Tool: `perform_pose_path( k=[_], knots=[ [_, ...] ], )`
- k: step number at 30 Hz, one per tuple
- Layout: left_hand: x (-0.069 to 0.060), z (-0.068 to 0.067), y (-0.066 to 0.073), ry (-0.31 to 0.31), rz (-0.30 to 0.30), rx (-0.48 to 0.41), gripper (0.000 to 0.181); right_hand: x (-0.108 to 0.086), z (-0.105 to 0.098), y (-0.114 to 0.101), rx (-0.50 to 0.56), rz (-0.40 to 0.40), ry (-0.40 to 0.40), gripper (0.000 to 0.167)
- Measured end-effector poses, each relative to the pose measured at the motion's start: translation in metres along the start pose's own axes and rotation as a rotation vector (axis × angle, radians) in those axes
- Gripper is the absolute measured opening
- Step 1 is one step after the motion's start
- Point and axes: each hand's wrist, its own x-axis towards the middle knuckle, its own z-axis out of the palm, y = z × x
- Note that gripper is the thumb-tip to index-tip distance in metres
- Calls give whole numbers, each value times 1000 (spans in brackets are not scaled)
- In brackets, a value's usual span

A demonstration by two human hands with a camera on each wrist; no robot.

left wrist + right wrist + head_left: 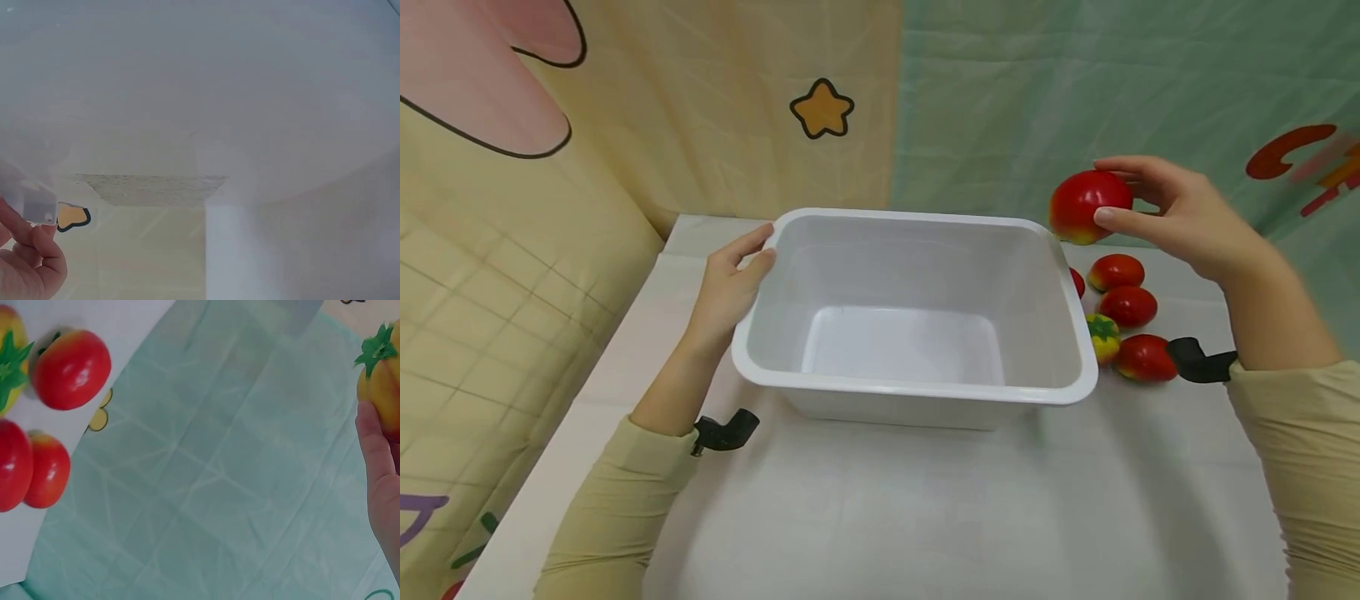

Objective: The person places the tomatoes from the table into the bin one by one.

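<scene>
A white tub (917, 390) is set on the tabletop (880, 517), midway between its left and right edges and closer to the far edge. The tub's left rim is held by the left hand (730, 283), with the grip closed narrowly around it. Above the far right part of the tabletop, a red tomato (1084, 204) is held in the air by the right hand (1187, 208); the grip is only as wide as the fruit, between thumb and fingers. For this step to be done well, it is judged that the tub should be steadied from the left, and that the tomato should be carried higher than the rim and let go only low down, because such a smooth, round thing may roll.

Nearer, a black wrist clip (1201, 362) is seen on the right arm, in line with a front tomato (1142, 358); whether it is touched cannot be told. Care is advised there. Between the tub and the right edge, a yellow tomato (1103, 337) and more red tomatoes (1127, 306) are gathered, one partly hidden by the rim. Beyond the far edge, a cloth (985, 108) is hung.
</scene>
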Motion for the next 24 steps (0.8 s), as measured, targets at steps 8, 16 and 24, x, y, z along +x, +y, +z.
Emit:
perform_pose_path(
  k=[8, 16, 24],
  knots=[
    [1, 1, -2, 18, -6, 4, 47, 14, 16, -20, 0, -67, -48, 56],
    [0, -1, -3, -8, -1, 22, 46, 30, 31, -39, 17, -48, -109, 57],
    [0, -1, -6, -13, 26, 48, 46, 45, 43, -58, -16, -76, -161, 56]
  ],
)
